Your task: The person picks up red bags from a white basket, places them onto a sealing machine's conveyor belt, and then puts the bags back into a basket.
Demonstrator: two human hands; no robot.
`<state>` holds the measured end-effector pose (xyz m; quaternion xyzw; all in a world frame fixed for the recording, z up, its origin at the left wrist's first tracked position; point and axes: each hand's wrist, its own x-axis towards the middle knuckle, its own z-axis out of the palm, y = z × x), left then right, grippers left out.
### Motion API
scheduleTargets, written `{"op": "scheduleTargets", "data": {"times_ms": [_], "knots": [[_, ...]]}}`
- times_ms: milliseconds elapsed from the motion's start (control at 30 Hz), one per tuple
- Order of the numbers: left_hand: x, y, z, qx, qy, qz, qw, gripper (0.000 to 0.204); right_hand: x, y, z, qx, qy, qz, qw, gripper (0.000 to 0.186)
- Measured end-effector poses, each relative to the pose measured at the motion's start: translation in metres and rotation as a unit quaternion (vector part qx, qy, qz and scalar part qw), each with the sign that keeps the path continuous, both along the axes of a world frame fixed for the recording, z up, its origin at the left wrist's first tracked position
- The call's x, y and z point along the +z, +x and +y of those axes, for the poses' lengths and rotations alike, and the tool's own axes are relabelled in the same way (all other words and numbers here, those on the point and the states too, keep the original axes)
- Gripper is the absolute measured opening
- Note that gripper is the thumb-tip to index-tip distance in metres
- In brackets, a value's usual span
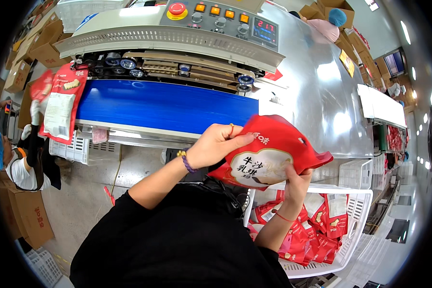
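Between my two hands is a red snack pouch with a cream label panel, tilted in front of my body. My left hand pinches its upper left edge, thumb on the front. Lower on the right side, my right hand grips it with the thumb over the label. Beyond the pouch lies the blue conveyor belt of a sealing machine. Another red pouch hangs at the belt's left end. Beneath my right forearm, a white basket holds several red pouches.
A steel table extends right of the machine, with a yellow packet on its far side. White crates stand below the belt's left end. Cardboard boxes are at the left. A co-worker in a blue cap is near the belt's left end.
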<state>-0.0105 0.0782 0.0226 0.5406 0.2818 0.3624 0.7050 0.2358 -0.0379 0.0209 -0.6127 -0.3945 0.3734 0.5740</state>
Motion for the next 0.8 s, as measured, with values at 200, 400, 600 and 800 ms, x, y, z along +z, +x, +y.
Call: {"op": "scheduleTargets", "data": {"times_ms": [200,400,600,800], "knots": [[-0.027,0.018,0.023,-0.036,-0.066,0.006,0.997,0.034,-0.036,0.039,0.006,0.035,0.064,0.115,0.991,0.071],[-0.034,0.044,0.052,0.032,0.26,0.157,0.952,0.028,-0.072,0.066,0.027,0.067,0.127,0.194,0.97,0.049],[-0.065,0.07,0.06,0.196,0.078,0.167,0.963,0.03,-0.057,0.065,0.075,-0.082,-0.026,-0.014,0.996,0.031],[-0.07,0.089,0.085,0.164,-0.029,0.154,0.974,0.032,-0.038,0.074,0.107,-0.118,0.052,0.024,0.991,0.016]]}}
